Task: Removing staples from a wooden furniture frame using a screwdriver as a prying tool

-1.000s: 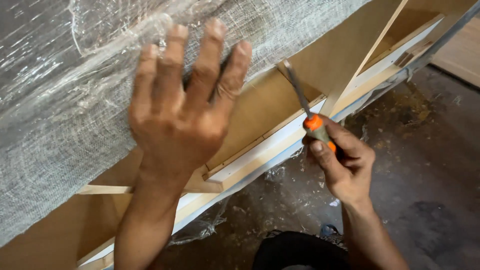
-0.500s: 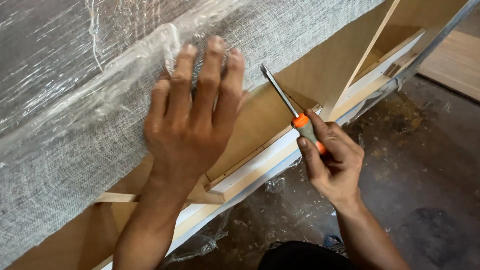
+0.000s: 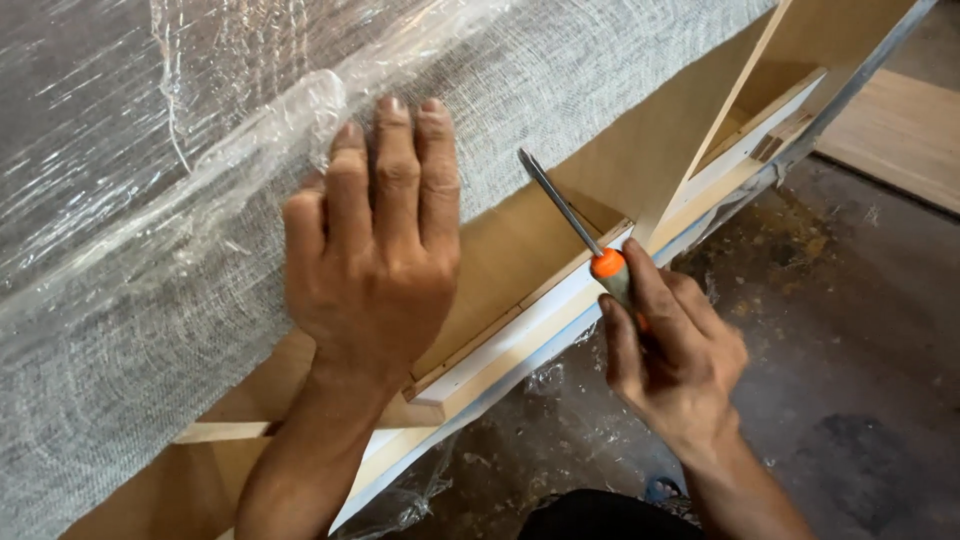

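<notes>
— What was the left hand (image 3: 375, 255) doing?

— It lay flat and open, palm down, fingers straight and close together, pressed on the white mesh fabric (image 3: 560, 90) where its edge met the bare wooden panel (image 3: 520, 250). It gripped nothing; the fingertips rested on the fabric and the heel of the hand sat over the wood.

— And the right hand (image 3: 675, 350)?

— Closed in a fist around the handle of a screwdriver (image 3: 575, 230). Only the orange collar of the handle showed above the fingers; the metal shaft pointed up and to the left, its tip near the lower edge of the fabric. Whether the tip touched the fabric, I could not tell.

— How far apart were the two hands?

— Near each other, with a strip of the panel between them.

— What lay around them?

— Clear plastic wrap (image 3: 150, 120) covered the fabric to the left, bunched in a ridge just beside the left fingers. Below the hands ran a pale wooden rail (image 3: 520, 340) along the frame's edge, and thin wooden slats (image 3: 725, 110) rose at a slant to the right. Beyond the frame was a dark, dusty floor (image 3: 850, 330) with a loose wooden board (image 3: 900, 130) at the far right.
</notes>
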